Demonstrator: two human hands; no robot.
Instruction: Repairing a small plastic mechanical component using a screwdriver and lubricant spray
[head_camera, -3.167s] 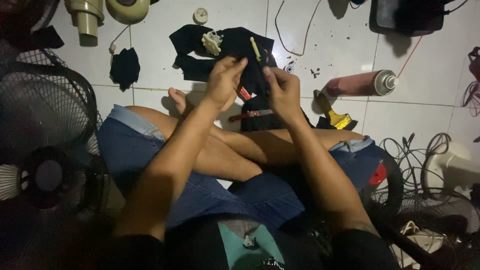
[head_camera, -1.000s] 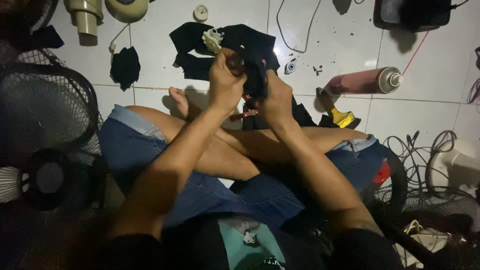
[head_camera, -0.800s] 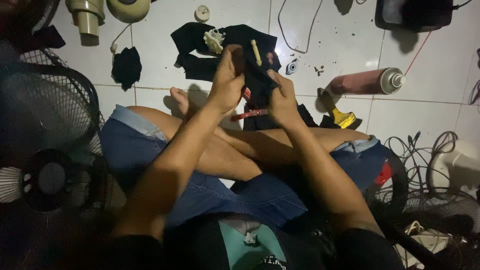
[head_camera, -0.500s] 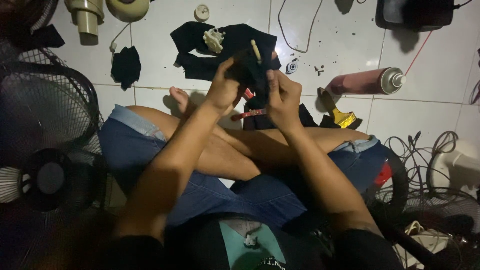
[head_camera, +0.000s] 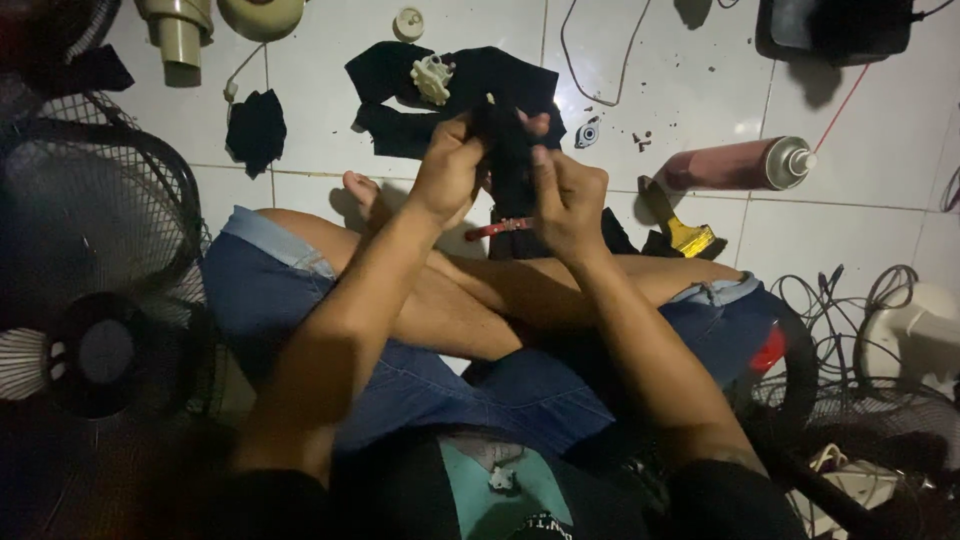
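I sit cross-legged on a white tiled floor. My left hand (head_camera: 450, 175) and my right hand (head_camera: 565, 195) are both closed on a dark piece of cloth (head_camera: 508, 150) held up between them, over my shins. A small pale stick-like part pokes out at the top of the cloth, near my left fingers. Below my hands a red-handled tool (head_camera: 503, 228) lies on more dark cloth. Whatever else is inside the cloth is hidden.
A black rag (head_camera: 480, 85) with a cream plastic part (head_camera: 433, 78) lies ahead. A reddish spray can (head_camera: 740, 165) and a yellow-handled brush (head_camera: 683, 228) lie to the right. Fan grilles (head_camera: 90, 260) stand left, cables (head_camera: 850, 300) right.
Both hands keep working the dark cloth in place, shifting their grip slightly; the view has drifted a little. Nothing has been put down or picked up.
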